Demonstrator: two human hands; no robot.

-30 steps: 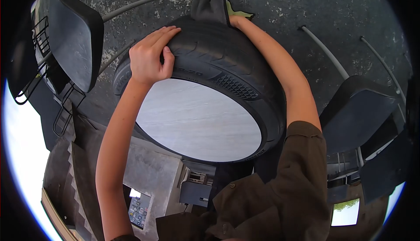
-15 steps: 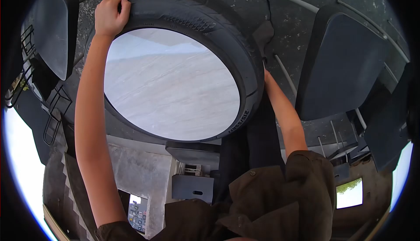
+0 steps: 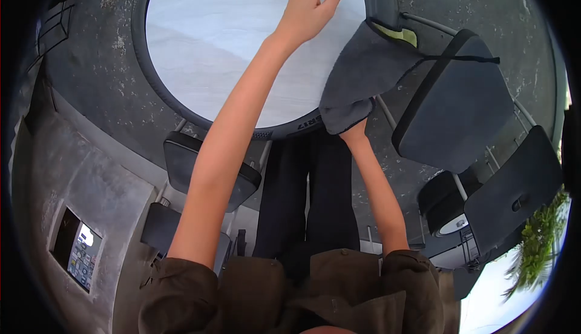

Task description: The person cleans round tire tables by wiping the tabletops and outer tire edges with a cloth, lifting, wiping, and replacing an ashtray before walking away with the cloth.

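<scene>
A round, pale, glossy tabletop (image 3: 206, 55) is set inside a black tire (image 3: 140, 49) at the top of the view. Above it, my left hand (image 3: 307, 10) reaches out with thumb and fingers apart, holding nothing; the fingertips run up to the frame's edge, and I cannot tell whether they touch the surface. Low on the right rim, my right hand (image 3: 356, 130) is wrapped in a grey cloth (image 3: 372, 64) with a yellow-green patch and a dark cord. The cloth hides most of its fingers and drapes over the tire's edge.
A dark padded chair (image 3: 460, 104) stands close on the right, with another dark chair (image 3: 514, 182) behind it. Nearer me on the left is a dark seat (image 3: 209, 164). My legs (image 3: 308, 195) are right below the tire. The floor (image 3: 115, 55) is worn grey concrete.
My left hand has left the tire's upper left edge and moved right, over the tabletop. The grey cloth and my right hand have come out from beside the tire. The view has shifted.
</scene>
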